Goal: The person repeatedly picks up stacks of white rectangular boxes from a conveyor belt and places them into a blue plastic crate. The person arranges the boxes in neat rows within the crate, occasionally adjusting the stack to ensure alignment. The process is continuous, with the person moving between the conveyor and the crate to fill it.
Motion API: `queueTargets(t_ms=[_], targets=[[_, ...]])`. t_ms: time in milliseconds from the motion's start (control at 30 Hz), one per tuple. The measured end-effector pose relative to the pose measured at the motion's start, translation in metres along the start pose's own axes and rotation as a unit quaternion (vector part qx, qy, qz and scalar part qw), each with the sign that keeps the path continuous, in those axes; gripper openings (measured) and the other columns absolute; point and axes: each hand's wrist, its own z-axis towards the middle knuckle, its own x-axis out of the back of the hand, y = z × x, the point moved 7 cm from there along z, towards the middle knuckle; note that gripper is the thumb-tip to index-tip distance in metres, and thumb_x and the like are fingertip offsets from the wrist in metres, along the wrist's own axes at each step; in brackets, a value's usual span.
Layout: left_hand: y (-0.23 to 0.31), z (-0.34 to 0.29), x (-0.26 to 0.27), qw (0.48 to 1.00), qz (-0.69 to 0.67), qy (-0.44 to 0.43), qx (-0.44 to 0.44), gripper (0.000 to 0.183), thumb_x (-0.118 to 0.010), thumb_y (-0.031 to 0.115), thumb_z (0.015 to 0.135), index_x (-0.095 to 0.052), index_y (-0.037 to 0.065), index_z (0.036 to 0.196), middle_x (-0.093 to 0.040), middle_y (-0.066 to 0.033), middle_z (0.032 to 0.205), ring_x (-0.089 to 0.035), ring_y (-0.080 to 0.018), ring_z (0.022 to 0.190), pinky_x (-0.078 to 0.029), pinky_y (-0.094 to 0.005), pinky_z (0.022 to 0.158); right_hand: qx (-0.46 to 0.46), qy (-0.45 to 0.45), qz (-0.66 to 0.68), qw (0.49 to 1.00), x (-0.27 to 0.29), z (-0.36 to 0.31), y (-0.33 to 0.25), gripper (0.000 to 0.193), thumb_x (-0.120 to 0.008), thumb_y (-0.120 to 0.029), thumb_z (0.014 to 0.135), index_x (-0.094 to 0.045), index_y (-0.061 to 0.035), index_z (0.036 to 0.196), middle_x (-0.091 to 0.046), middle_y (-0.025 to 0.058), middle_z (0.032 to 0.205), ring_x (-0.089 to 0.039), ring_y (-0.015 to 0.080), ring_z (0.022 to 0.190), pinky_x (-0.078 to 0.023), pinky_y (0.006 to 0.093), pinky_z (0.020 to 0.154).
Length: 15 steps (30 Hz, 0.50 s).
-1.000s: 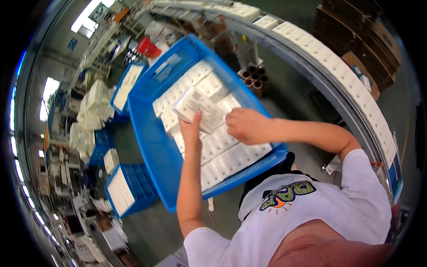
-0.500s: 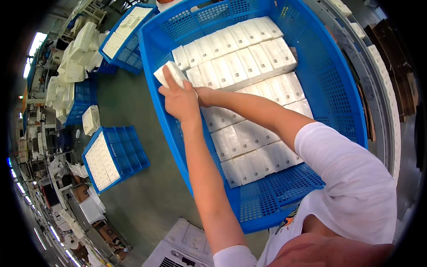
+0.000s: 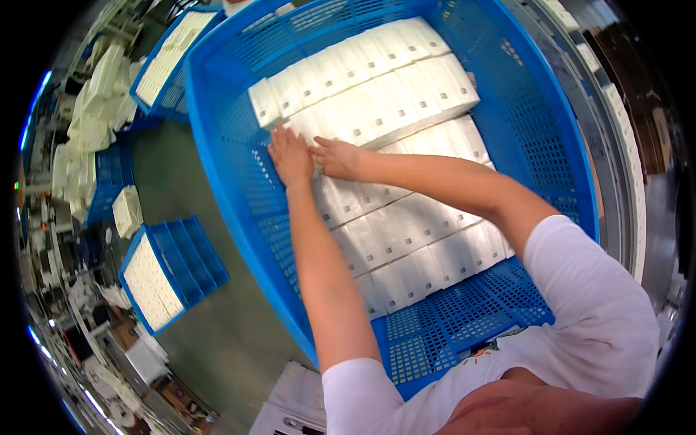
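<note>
Rows of white plastic-wrapped packs [image 3: 377, 116], each with a small grey square mark, fill the floor of a large blue perforated basket [image 3: 206, 138]. My left hand [image 3: 291, 158] lies on the left end of the second row from the far side, close to the basket's left wall. Its fingers are stretched out over the packs there. Beside it, my right hand [image 3: 339, 158] reaches across from the right with fingers extended, its tips touching the same row end. The packs directly under both hands are partly hidden.
A smaller blue crate [image 3: 192, 272] full of white pieces stands on the green floor to the left. Another filled blue crate [image 3: 170, 61] is at the far left, near stacked white bundles [image 3: 101, 101]. A grey metal frame [image 3: 612, 145] runs along the basket's right side.
The white pack that my hands held tilted near the basket's left wall is down at the row's left end. Both hands have lowered and flattened out. The view has shifted slightly.
</note>
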Motion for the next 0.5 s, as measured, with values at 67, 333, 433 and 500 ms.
queueTargets(t_ms=[67, 333, 433, 500], targets=[[0.014, 0.0, -0.003, 0.999, 0.02, 0.012, -0.025, 0.041, -0.04, 0.025, 0.092, -0.048, 0.002, 0.125, -0.044, -0.014, 0.133, -0.034, -0.0273, 0.128, -0.024, -0.0441, 0.106, 0.01, 0.011, -0.035, 0.999, 0.061, -0.052, -0.006, 0.015, -0.055, -0.019, 0.075, -0.069, -0.0156, 0.078, -0.062, 0.0028, 0.104, -0.055, 0.0254, 0.104, -0.031, 0.0453, 0.1], [0.135, 0.037, 0.111, 0.975, -0.182, 0.055, 0.118, 0.022, -0.041, 0.013, 0.091, -0.051, 0.011, 0.111, -0.063, -0.017, 0.075, -0.06, -0.0362, 0.063, -0.047, -0.0436, 0.052, -0.027, 0.066, 0.191, 0.979, 0.275, -0.274, -0.003, 0.008, -0.062, -0.015, 0.07, -0.056, -0.0093, 0.073, -0.054, 0.0053, 0.078, -0.055, 0.0237, 0.076, -0.044, 0.0355, 0.071], [0.225, 0.035, 0.171, 0.934, -0.314, 0.167, 0.006, 0.023, -0.043, 0.013, 0.091, -0.048, 0.01, 0.114, -0.061, -0.0167, 0.079, -0.059, -0.0329, 0.063, -0.044, -0.041, 0.05, -0.215, 0.186, 0.149, 0.947, 0.318, -0.424, 0.018, 0.012, -0.06, -0.013, 0.072, -0.05, -0.0068, 0.069, -0.05, 0.0091, 0.075, -0.053, 0.0277, 0.073, -0.044, 0.0376, 0.068], [0.306, 0.021, 0.234, 0.853, -0.513, 0.093, -0.006, 0.027, -0.039, 0.008, 0.09, -0.046, 0.004, 0.117, -0.059, -0.0099, 0.085, -0.056, -0.0186, 0.065, -0.045, -0.0286, 0.055, -0.379, 0.221, 0.066, 0.896, 0.322, -0.548, 0.005, 0.014, -0.057, -0.012, 0.072, -0.047, -0.0051, 0.065, -0.049, 0.011, 0.072, -0.052, 0.0304, 0.072, -0.044, 0.0396, 0.066]])
